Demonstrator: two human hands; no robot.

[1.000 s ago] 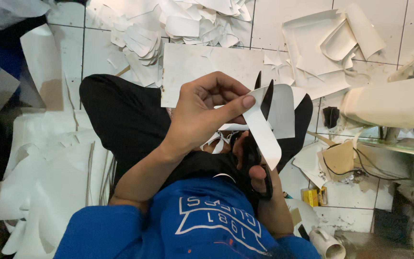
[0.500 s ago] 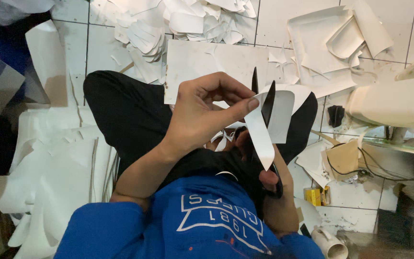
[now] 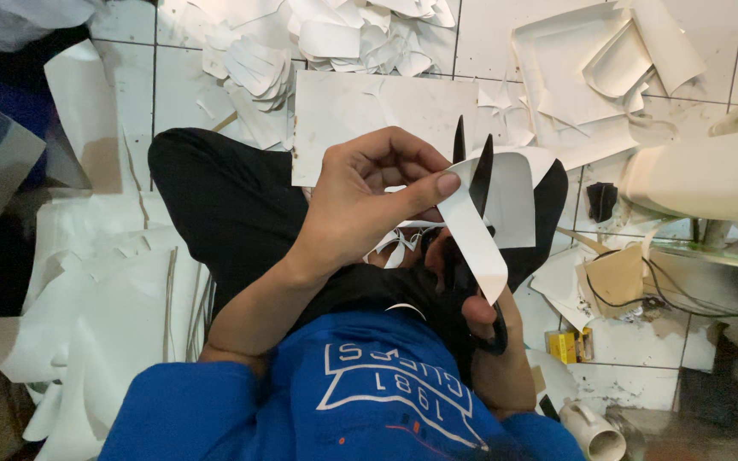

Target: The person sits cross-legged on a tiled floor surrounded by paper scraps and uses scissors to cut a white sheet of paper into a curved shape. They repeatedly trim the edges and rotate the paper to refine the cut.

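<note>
Matt white paper strip, black scissors

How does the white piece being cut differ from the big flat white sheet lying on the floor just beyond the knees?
The white strip is narrow and curls downward, pinched in the left hand; the flat sheet is broad, rectangular and lies loose on the tiled floor. The strip sits between the open blades of the black scissors in the right hand; nothing touches the sheet. Both look like the same white sheet material.

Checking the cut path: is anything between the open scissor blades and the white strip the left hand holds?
Nothing visible. The scissors in the right hand stand open right at the white strip, pinched by the left hand.
</note>
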